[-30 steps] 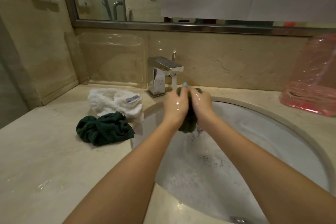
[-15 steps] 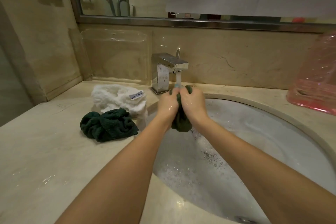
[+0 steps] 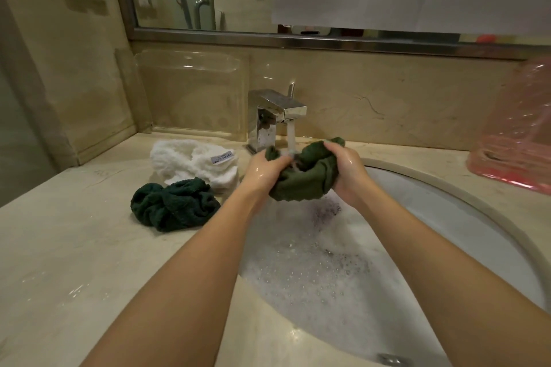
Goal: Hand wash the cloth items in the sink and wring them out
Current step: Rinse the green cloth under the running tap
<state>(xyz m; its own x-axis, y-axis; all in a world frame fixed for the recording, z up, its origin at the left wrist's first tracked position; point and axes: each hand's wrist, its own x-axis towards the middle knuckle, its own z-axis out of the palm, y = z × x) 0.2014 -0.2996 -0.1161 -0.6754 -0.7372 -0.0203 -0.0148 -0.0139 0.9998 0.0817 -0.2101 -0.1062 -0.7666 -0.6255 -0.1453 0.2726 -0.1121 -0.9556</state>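
Observation:
An olive-green cloth (image 3: pixel 310 179) is spread between both hands, right under the running stream from the chrome faucet (image 3: pixel 271 116). My left hand (image 3: pixel 262 171) grips its left end and my right hand (image 3: pixel 347 173) grips its right end, above the back of the white sink (image 3: pixel 447 217). Soapy foam covers the basin floor. A dark green towel (image 3: pixel 174 205) lies bunched on the counter left of the sink, touching a white fluffy cloth (image 3: pixel 193 162) with a label behind it.
A pink plastic container (image 3: pixel 518 140) stands at the right on the beige stone counter (image 3: pixel 74 262). A clear plastic tray (image 3: pixel 193 92) leans against the back wall left of the faucet. A mirror runs above the backsplash.
My hands were pressed together around the bunched cloth; now they have moved apart and the cloth is opened out wider under the water stream.

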